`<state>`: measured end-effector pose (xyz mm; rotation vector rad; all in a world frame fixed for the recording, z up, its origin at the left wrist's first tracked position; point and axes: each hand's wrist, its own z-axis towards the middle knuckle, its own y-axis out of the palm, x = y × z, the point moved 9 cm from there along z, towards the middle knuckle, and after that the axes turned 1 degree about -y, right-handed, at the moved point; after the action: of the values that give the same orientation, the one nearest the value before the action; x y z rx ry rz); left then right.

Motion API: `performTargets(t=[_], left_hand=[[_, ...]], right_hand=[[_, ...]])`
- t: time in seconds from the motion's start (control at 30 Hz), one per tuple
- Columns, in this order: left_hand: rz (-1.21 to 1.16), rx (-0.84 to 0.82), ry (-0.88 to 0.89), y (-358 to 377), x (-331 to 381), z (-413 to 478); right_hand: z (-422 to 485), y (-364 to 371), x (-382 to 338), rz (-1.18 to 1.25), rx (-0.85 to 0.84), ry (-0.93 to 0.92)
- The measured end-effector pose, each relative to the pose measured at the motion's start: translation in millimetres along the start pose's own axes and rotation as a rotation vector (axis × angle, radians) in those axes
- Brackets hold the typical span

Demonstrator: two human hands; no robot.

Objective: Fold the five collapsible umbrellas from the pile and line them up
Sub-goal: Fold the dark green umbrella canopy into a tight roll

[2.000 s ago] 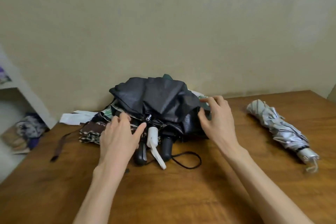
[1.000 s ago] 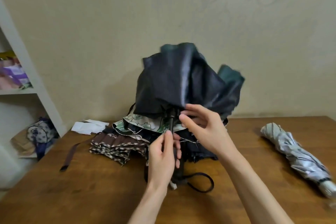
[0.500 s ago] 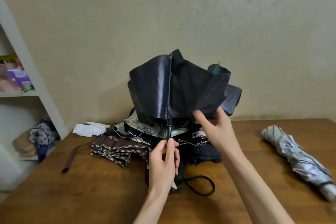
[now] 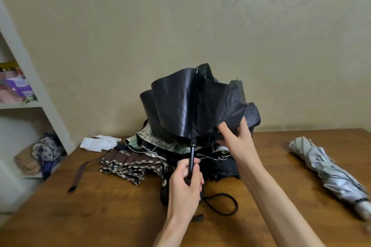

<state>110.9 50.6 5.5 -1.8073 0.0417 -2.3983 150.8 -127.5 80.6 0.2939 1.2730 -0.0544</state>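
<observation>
A black umbrella (image 4: 180, 106) stands upright over the pile, its canopy loose and billowing. My left hand (image 4: 185, 183) grips its handle and shaft low down. My right hand (image 4: 235, 138) holds the canopy's lower right edge, thumb and fingers pinching the cloth. Under it lie a brown checked umbrella (image 4: 128, 163), a green floral one (image 4: 148, 140) and more black fabric (image 4: 222, 168). A silver umbrella (image 4: 329, 172) lies folded on the table's right side.
The wooden table (image 4: 100, 212) reaches the beige wall. White paper (image 4: 98, 143) lies at the back left, and a brown strap (image 4: 80, 174) trails left of the pile. A black wrist loop (image 4: 222, 204) lies in front. White shelves (image 4: 40, 94) holding bags stand left.
I lifted the black umbrella off the pile and stood it upright. My left hand took the shaft; my right hand moved to the canopy's lower right edge. The view shifted.
</observation>
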Motion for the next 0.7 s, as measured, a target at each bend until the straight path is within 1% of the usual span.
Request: performTargets(t=[0.1,0.17,0.27,0.4,0.6,0.7], left_hand=[[0.094,0.006,0.051,0,-4,-4],[0.131,0.002,0.078,2,-4,-7],[0.18,-0.015,0.138,7,0,-11],[0.192,-0.061,0.149,13,1,-14],[0.169,-0.055,0.114,12,2,-15],[0.151,-0.063,0.127,12,1,-15]], right_hand=[[5,-12,10,0.031,0.063,0.061],[8,-16,14,0.001,0.074,0.071],[9,-12,18,-0.065,0.025,0.066],[11,-7,23,-0.114,-0.028,0.054],[10,-3,24,-0.09,-0.083,0.064],[9,-1,24,-0.066,-0.101,0.075]])
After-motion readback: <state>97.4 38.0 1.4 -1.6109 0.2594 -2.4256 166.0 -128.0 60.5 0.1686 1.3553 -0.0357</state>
